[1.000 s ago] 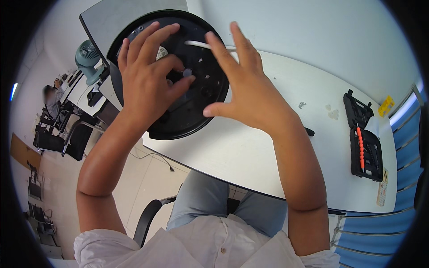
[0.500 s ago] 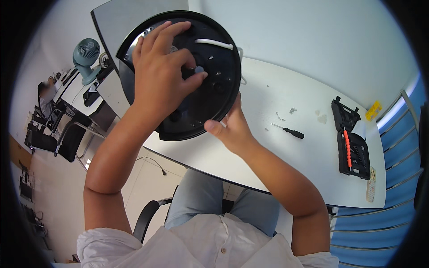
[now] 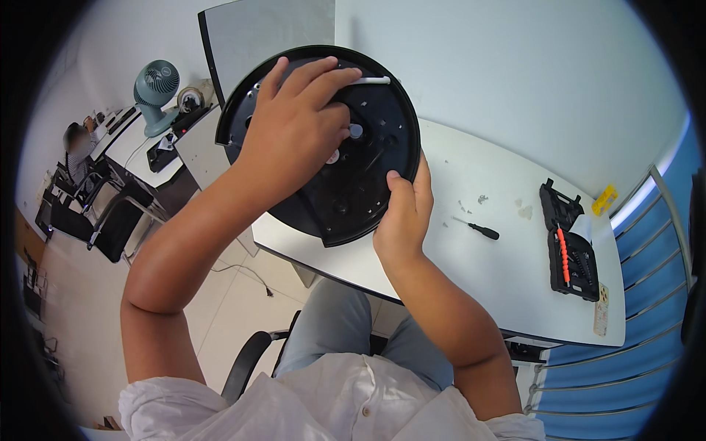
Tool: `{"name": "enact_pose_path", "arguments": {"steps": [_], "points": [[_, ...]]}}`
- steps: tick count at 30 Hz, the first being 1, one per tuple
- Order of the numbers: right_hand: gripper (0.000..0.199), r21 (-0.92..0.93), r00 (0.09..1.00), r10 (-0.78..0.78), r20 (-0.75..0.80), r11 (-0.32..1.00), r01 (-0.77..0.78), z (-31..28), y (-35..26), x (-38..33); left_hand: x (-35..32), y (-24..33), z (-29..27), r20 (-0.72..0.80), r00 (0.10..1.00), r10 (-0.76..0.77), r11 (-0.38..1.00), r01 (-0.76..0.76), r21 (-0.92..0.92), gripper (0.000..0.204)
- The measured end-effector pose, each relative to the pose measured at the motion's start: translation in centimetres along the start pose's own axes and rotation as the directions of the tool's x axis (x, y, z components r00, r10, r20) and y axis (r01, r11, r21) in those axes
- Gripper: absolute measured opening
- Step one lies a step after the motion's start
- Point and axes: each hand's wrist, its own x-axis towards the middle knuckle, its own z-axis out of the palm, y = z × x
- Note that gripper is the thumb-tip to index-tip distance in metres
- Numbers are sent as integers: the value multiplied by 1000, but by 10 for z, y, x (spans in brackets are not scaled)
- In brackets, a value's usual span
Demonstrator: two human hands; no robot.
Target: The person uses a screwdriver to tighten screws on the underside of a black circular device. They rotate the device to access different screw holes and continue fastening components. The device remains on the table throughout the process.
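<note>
A black round base [image 3: 368,195] with a raised rim and a cut-out section at its lower left is held up over the desk. My right hand [image 3: 404,213] grips its right edge, thumb on the near face, other fingers mostly behind. My left hand [image 3: 298,128] reaches over the base. Its forefinger and thumb are closed at a small grey cylindrical cap [image 3: 356,131] near the middle, while other fingers stretch across the surface. A white tube-like piece [image 3: 371,80] crosses the base near the top, partly behind the fingertips. Small holes dot the base.
On the white desk [image 3: 441,283] lie a black-handled screwdriver [image 3: 483,231] and scattered small screws [image 3: 482,199]. An opened black tool case [image 3: 573,261] and a yellow item [image 3: 604,200] sit at right. A teal fan [image 3: 157,84] stands back left; another person [image 3: 77,151] sits beyond.
The black base has shifted right and slightly down in view and turned counterclockwise, both hands moving with it. My left fingers have changed position around the grey cap.
</note>
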Motion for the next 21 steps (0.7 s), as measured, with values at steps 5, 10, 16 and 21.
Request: {"name": "enact_pose_path", "arguments": {"steps": [5,10,16,21], "points": [[54,119,999,31,-33,992,-27,4,-2,-3,-1,-2,-5,-13,999,50,997,-50,59,16],[53,146,993,-23,-116,988,40,16,-7,-9,4,-2,-10,77,992,103,995,-104,4,15],[49,57,989,-57,-137,996,65,11,-4,-9,1,0,-8,122,989,88,996,-83,-45,13],[48,90,985,-98,-140,990,111,8,2,-13,-2,1,-6,112,992,66,995,-57,-81,17]]}}
